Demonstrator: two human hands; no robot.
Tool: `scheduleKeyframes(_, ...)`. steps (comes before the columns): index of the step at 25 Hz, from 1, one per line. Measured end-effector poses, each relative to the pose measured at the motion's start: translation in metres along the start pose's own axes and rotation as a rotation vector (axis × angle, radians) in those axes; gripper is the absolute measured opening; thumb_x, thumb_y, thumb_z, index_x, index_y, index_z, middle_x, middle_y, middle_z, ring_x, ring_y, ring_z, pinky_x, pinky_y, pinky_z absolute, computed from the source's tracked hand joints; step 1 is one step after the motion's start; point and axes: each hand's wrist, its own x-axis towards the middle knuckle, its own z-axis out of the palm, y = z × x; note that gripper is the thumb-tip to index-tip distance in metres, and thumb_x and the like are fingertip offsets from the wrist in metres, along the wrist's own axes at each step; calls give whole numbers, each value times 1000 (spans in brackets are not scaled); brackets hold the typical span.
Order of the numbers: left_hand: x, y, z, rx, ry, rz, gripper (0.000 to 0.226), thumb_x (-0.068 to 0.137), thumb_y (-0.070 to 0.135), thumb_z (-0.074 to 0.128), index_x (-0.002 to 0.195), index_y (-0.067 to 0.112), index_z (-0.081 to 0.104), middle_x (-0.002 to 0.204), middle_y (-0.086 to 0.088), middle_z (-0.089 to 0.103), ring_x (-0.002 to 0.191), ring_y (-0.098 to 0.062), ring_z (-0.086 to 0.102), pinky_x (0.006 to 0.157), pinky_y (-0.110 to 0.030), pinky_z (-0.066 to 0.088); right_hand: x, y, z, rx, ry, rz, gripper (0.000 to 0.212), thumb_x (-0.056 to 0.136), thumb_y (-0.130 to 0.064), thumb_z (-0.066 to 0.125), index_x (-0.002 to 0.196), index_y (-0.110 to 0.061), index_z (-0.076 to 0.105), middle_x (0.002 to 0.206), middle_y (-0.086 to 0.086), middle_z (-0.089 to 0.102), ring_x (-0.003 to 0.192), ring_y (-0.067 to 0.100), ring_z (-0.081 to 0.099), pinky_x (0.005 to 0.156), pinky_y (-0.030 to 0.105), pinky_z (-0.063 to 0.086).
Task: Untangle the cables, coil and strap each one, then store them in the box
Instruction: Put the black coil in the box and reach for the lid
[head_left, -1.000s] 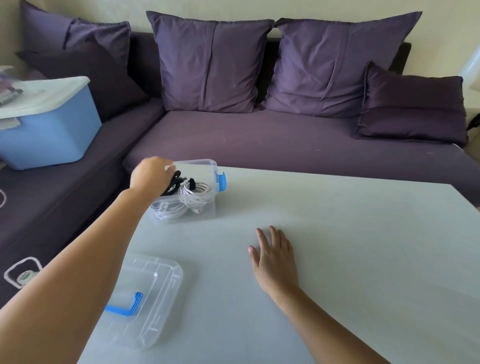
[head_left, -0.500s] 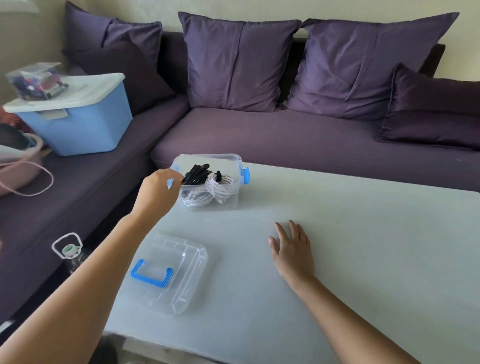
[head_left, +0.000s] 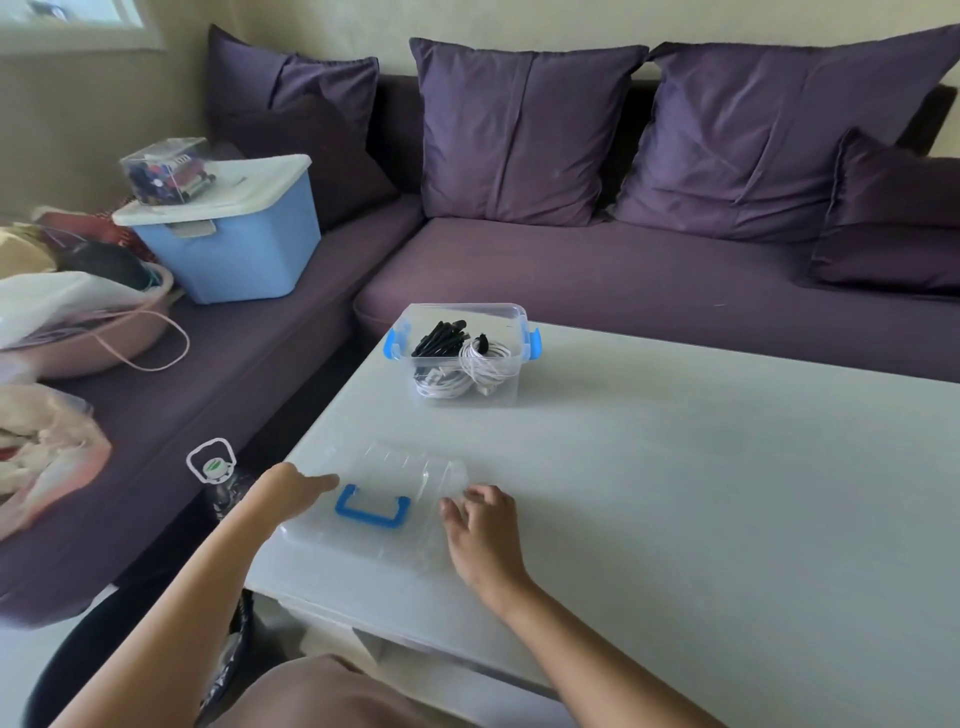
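The cables already sit coiled in the clear box, towards the far left of the table. That leaves the closing step, I'd say. The lid lies flat near the table's front edge, with the box at about one o'clock from it.

The left hand is at the lid's nine o'clock, fingers straight and touching its edge. The right hand is at three o'clock, fingers bent onto the rim. I cannot tell whether they grasp it.

The next move likely calls for lifting the lid level, carrying it over the box and pressing it down.
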Motion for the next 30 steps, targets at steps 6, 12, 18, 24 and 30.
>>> scheduleKeyframes(6,-22,18,-22,-517,49,269,20,93,17,57,107,6,67,89,-7,59,80,-21,56,78,-36,52,-6,-8,-38,402,103,35,49,94,-26,56,141,-20,42,118,-4,53,87,19,64,89,32,51)
scheduleKeyframes(12,-18,77,-44,-630,109,421,33,94,9,51,62,12,56,60,-5,46,54,-16,40,41,-11,36,40,-30,-92,286,209,-83,54,90,-29,62,141,-20,44,107,0,55,80,24,64,81,35,51)
scheduleKeyframes(18,27,143,-35,3,242,391,19,87,-8,39,72,3,39,69,2,38,64,-13,45,47,-18,25,115,-39,-129,161,264,-2,54,89,-28,63,138,-12,48,75,1,54,72,14,51,63,16,33)
scheduleKeyframes(24,55,173,-21,-622,123,235,25,95,1,37,103,-8,58,69,-2,43,59,-13,40,53,-21,32,164,-36,-127,19,245,22,27,86,-21,56,110,-13,67,60,-2,46,65,21,45,58,27,36)
scheduleKeyframes(30,79,178,-11,-256,148,225,24,86,1,43,63,7,37,66,-5,42,54,-16,37,46,-25,27,188,-37,-123,-16,243,173,20,82,-10,51,86,4,66,67,16,58,66,33,56,54,30,39)
